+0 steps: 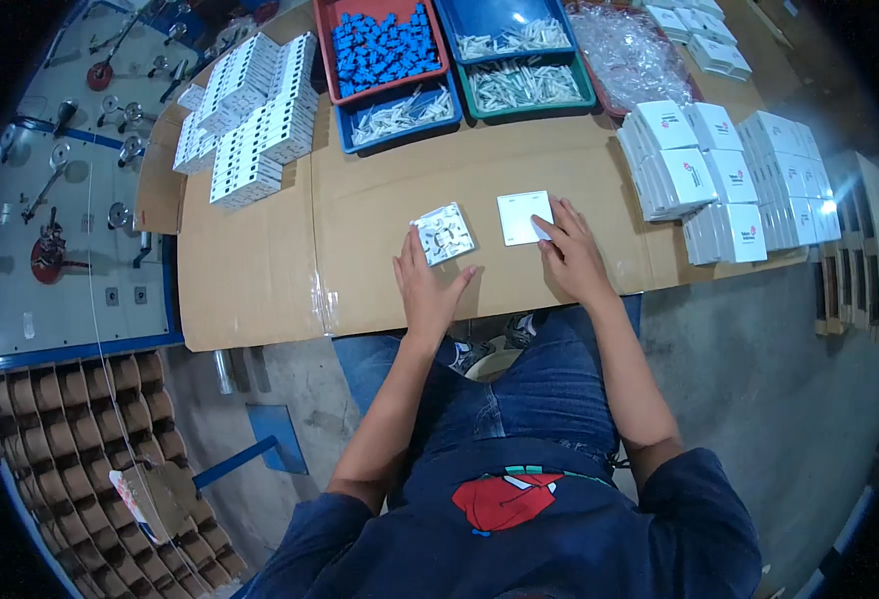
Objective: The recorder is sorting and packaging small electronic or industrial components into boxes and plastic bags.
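At the far left of the frame we see a grey panel (65, 265) bearing metal fittings, with a brown cardboard grid (55, 439) below it at the lower left. Toward the upper left, stacked white blocks (265, 135) stand on the cardboard-covered table (245, 265).

Near the centre we find a white square piece (442, 234), its detailed inner side facing up. Our left hand (426, 290) is at its lower left edge, fingers close together and thumb spread away to the right. Above, at the upper centre, a red bin (446, 62) holds blue parts (385, 50); blue and green bins (469, 110) beside and below it hold slim white pieces (524, 85).

Just right of centre lies a plain white plate (519, 215). Our right hand (574, 255) covers its right edge, fingers slightly bent, index fingertip on its face; we cannot tell whether it pinches the edge. Clear plastic packaging (624, 50) fills the upper right, and below it stand stacked white packets (729, 180).
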Tool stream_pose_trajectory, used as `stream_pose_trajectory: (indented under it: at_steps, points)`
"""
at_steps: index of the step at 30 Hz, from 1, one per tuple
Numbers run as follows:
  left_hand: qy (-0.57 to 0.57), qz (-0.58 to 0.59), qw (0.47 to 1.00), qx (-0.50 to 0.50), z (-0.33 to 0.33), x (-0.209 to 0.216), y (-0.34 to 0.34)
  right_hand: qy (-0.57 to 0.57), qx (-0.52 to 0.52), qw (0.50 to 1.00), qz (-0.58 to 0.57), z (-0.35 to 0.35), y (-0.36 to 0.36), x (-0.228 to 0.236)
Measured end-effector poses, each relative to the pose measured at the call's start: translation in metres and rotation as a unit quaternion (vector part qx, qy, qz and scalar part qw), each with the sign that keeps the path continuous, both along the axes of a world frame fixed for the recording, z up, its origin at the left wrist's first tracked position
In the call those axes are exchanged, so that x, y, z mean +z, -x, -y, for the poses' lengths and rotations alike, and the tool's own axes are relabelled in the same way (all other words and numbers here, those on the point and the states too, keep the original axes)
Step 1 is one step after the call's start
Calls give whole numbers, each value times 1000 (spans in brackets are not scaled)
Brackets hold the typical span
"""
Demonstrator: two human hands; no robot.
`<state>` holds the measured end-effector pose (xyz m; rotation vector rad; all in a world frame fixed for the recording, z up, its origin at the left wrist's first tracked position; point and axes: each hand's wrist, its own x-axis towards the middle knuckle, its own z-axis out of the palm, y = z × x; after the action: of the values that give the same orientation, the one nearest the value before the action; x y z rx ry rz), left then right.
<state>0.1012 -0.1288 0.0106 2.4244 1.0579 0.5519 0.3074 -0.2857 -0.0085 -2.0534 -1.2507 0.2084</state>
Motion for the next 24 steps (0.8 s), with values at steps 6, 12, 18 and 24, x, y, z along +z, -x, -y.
stream_pose_trajectory:
  at_steps: [6, 12, 18, 24]
  points:
    - [52, 63, 996, -24, -15, 6, -21, -29, -36, 998, 38, -5, 6, 3]
    - [6, 75, 996, -53, -13, 11, -29, -41, -52, 997, 38, -2, 2, 6]
    - [-41, 11, 999, 8, -28, -27, 9, -100, -66, 993, 7, -5, -4, 8]
    - [-51, 12, 999, -5, -18, -11, 3, -128, -88, 982, -105, -3, -4, 0]
